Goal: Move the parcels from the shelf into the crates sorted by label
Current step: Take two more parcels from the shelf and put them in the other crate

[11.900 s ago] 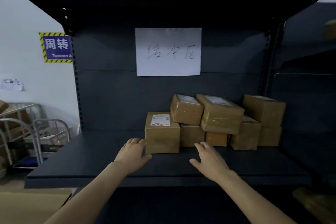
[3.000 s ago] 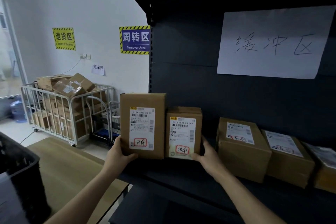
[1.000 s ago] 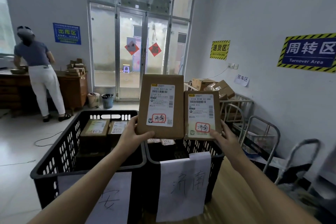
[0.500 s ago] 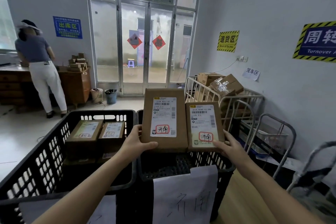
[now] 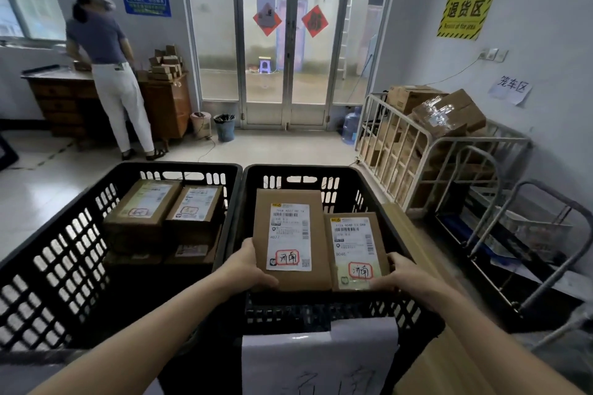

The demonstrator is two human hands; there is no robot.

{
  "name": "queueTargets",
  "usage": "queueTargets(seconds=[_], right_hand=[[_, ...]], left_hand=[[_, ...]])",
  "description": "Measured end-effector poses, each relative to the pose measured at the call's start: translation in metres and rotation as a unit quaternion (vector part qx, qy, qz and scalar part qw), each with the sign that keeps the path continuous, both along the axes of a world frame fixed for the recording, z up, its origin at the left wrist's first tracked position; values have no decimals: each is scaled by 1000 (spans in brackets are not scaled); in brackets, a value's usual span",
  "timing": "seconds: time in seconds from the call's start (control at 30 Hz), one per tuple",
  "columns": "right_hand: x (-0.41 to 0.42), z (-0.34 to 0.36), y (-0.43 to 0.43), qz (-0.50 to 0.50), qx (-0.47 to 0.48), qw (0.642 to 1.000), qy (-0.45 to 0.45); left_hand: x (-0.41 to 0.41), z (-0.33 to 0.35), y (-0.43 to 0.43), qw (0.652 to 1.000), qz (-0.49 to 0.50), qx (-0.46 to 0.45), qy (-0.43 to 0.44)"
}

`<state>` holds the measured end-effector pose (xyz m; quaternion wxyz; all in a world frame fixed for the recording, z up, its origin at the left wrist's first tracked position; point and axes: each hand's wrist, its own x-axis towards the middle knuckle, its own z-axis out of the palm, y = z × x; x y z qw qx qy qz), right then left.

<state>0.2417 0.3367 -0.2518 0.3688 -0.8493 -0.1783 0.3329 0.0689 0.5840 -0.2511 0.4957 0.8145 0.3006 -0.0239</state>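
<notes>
Holding two parcels side by side over the open right crate point(image 5: 369, 196), I have my left grip point(image 5: 247, 266) clamped round the near left corner of the larger parcel point(image 5: 290, 279), thumb on its top face, and my right grip point(image 5: 407, 279) clamped the same way on the near right corner of the smaller parcel point(image 5: 356, 285). The two touch along their inner long edges. They hide the crate's floor, so I cannot tell what lies under them or whether they rest on anything. The crate's near wall runs just below my wrists, with a handwritten paper sign point(image 5: 321, 359) hanging on its outside. Touching this crate on the left is the left crate point(image 5: 64, 253), holding two labelled boxes point(image 5: 144, 208) on top of others. To the right stands a metal cage trolley point(image 5: 417, 151) full of cartons, with tubular cart frames point(image 5: 481, 202) nearer me. Farther off are glass doors point(image 5: 288, 42), a water bottle point(image 5: 351, 125), two bins point(image 5: 224, 127), and a person point(image 5: 109, 64) facing away at a wooden tabletop point(image 5: 167, 102) stacked with small boxes. Both parcels lie flat side up, white labels facing me. Their long axes run away from me toward the crate's far wall, and the red-circled marks sit at the near ends.
</notes>
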Motion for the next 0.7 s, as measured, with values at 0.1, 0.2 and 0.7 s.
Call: queueTargets(seconds=[0.1, 0.2, 0.7], right_hand=[[15, -11, 6, 45, -61, 997, 21], [27, -25, 14, 104, -119, 986, 50], [63, -92, 72, 160, -253, 947, 118]], left_hand=[[10, -6, -7, 998, 8, -22, 64], [14, -21, -11, 992, 13, -39, 120], [71, -54, 15, 933, -63, -4, 353]])
